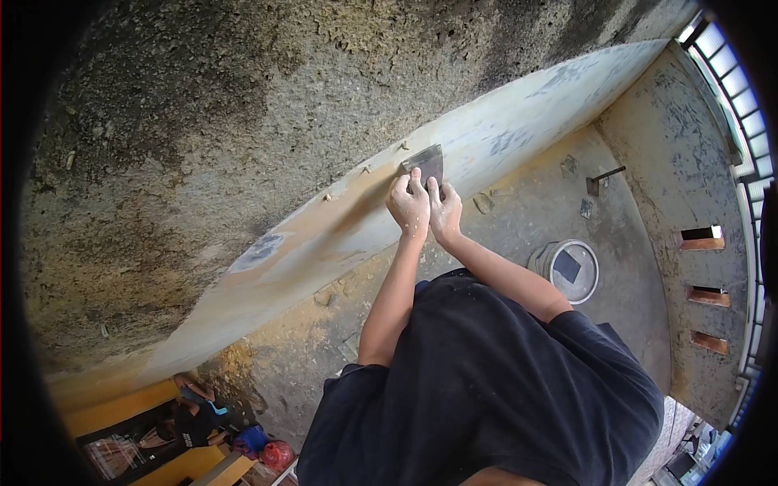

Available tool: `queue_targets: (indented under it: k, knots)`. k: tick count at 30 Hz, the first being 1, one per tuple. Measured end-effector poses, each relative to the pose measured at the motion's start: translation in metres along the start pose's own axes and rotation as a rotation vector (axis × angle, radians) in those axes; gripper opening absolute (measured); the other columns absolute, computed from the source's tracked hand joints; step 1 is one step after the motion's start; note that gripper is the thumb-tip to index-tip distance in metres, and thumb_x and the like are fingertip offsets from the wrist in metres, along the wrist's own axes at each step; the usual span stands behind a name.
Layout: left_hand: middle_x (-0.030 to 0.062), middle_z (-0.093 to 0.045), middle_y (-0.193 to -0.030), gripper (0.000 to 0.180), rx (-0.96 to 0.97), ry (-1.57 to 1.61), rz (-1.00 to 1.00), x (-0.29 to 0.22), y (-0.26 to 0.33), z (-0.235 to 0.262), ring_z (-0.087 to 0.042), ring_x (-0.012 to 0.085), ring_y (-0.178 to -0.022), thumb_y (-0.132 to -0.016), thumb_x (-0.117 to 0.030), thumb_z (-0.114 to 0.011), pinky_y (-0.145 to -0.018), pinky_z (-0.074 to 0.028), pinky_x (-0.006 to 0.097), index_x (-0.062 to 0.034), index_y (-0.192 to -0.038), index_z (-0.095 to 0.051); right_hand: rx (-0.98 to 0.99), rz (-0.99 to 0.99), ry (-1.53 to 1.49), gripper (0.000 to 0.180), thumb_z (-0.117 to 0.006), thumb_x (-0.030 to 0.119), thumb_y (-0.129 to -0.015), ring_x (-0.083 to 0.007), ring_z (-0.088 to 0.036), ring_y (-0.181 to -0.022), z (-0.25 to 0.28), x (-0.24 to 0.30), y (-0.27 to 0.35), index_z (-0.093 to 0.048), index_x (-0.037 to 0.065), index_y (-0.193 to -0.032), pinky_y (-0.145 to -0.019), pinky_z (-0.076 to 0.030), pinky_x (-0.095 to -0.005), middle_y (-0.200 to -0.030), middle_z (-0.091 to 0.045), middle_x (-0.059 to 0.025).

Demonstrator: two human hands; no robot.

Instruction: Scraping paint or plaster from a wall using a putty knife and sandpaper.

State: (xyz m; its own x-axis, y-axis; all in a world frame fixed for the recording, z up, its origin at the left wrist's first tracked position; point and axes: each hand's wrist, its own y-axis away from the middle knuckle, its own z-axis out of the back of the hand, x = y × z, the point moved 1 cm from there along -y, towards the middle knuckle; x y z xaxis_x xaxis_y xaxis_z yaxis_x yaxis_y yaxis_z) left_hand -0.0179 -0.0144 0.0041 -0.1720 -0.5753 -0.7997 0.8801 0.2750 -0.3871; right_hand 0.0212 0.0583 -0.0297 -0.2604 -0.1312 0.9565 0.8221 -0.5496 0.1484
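Both my hands are raised together in front of the wall, close beside each other, with pale dust on the fingers. A flat grey metal putty knife (pixel 431 159) juts up from between them. My left hand (pixel 410 209) closes on its left side, thumb pointing up. On its right side, the fingers of my right hand (pixel 445 215) are closed, thumb up as well. The handle is hidden by my hands. Close behind the blade lies the wall's smooth, pale, patched band (pixel 486 134), and small putty lumps (pixel 366 169) sit along its upper edge.
A round bucket (pixel 574 271) with a dark square piece on top stands on the dusty floor to the right. Farther off is a long-handled tool (pixel 604 174). Rubble (pixel 484 202) lies along the wall's foot. Another person (pixel 194 421) is at the lower left, near a red bag (pixel 276 454).
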Motion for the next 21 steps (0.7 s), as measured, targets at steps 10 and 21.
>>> queue_targets:
  k: [10, 21]
  knots:
    - [0.0212, -0.065, -0.074, 0.036, 0.033, -0.053, 0.040, 0.005, 0.001, 0.000, -0.062, 0.0419, -0.068, -0.096, -0.025, -0.069, -0.064, -0.047, 0.049, 0.0030, -0.073, -0.065, -0.001, 0.019, 0.004, 0.050, -0.063, 0.041, -0.102, -0.0286, -0.059, -0.062, 0.000, 0.009, -0.001, -0.062, -0.004, -0.081, -0.063, -0.047, -0.0448, -0.070, -0.063, -0.0244]
    - [0.0183, -0.065, -0.072, 0.036, -0.031, -0.007, -0.044, -0.035, -0.015, 0.017, -0.062, 0.0368, -0.065, -0.096, -0.028, -0.070, -0.062, -0.047, 0.046, 0.0021, -0.076, -0.068, 0.066, -0.013, -0.292, 0.053, -0.061, 0.042, -0.104, -0.0168, -0.045, -0.063, -0.016, 0.007, -0.009, -0.057, -0.004, -0.078, -0.059, -0.044, -0.0415, -0.067, -0.060, -0.0204]
